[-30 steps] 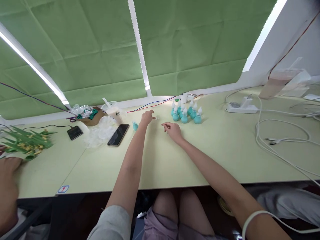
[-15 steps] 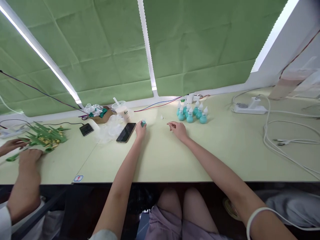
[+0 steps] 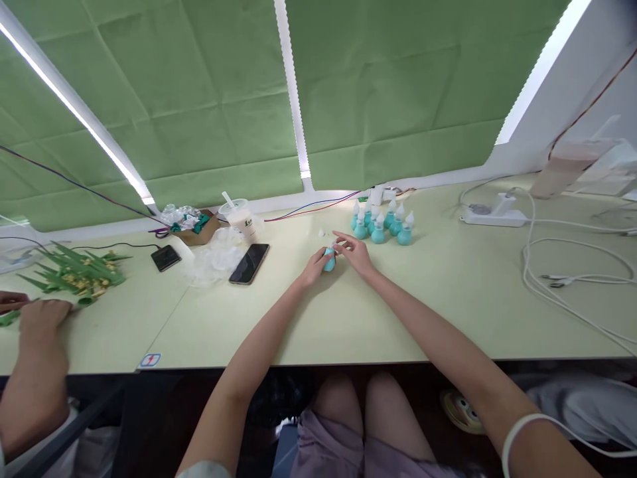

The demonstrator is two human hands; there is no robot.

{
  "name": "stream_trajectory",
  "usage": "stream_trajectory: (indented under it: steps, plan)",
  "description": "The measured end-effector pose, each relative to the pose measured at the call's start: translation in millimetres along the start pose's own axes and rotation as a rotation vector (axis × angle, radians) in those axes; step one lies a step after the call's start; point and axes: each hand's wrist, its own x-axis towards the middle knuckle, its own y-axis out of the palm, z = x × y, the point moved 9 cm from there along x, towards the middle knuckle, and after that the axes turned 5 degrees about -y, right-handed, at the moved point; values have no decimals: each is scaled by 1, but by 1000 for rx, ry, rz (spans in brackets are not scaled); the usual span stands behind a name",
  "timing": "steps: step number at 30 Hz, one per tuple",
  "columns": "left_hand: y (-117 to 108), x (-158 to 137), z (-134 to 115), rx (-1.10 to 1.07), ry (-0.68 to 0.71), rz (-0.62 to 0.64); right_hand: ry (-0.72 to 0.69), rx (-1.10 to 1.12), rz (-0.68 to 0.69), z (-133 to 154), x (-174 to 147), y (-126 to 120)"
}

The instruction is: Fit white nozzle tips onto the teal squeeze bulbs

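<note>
My left hand point(image 3: 312, 268) is wrapped round a small teal bottle point(image 3: 329, 261), tilted just above the table. My right hand point(image 3: 357, 256) meets it at the neck, thumb and fingers pinched there and the index finger stretched out past the top. Whatever is in that pinch is too small and covered to make out. Just beyond the hands lies a tiny white tip point(image 3: 321, 233). Several round teal bottles with pointed white tops point(image 3: 378, 232) stand in a cluster to the right of my hands.
Left of my hands lie a phone point(image 3: 249, 263), a crumpled clear plastic bag point(image 3: 212, 260) and a drink cup point(image 3: 242, 220). A co-worker's hand point(image 3: 44, 315) is near green plant-like pieces point(image 3: 84, 272). On the right are a power strip point(image 3: 492, 218) and white cables point(image 3: 535, 285).
My left hand has carried the teal bottle rightwards from beside the phone to my right hand. The right hand's fingers have come onto the bottle's neck.
</note>
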Motion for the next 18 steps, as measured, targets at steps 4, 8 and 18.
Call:
stream_trajectory:
  steps: [4, 8, 18]
  plan:
    - [3, 2, 7, -293, -83, 57, -88, -120, -113, 11, -4, -9]
    - [7, 1, 6, -354, -104, 79, -244, -414, -112, 28, -10, -7]
    - [6, 5, 10, -314, -30, 102, -379, -730, 39, 36, -8, 5]
